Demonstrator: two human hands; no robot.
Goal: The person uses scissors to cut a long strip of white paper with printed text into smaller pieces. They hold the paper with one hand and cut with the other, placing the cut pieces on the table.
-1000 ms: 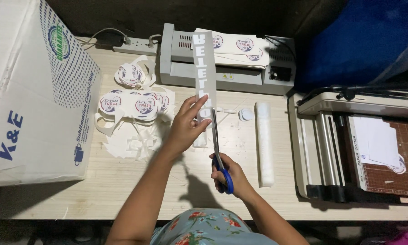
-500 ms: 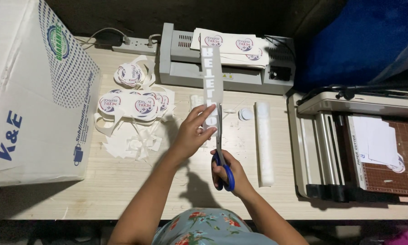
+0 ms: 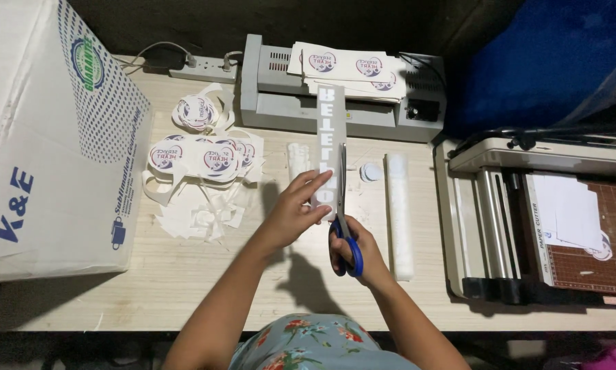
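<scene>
The left hand (image 3: 295, 211) pinches the lower end of a long narrow grey strip of laminated paper with white block letters (image 3: 330, 140), holding it above the pale wooden worktop (image 3: 184, 288). The right hand (image 3: 360, 248) is closed around the blue handles of a pair of scissors (image 3: 345, 216), whose blades run up the strip's right edge. A grey laminating machine (image 3: 280, 103) sits behind, round printed stickers (image 3: 198, 156) to the left.

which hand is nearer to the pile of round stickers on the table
Left. The left hand holds the long paper strip, just right of the round stickers. The right hand grips the blue-handled scissors farther right, beyond the strip.
</scene>
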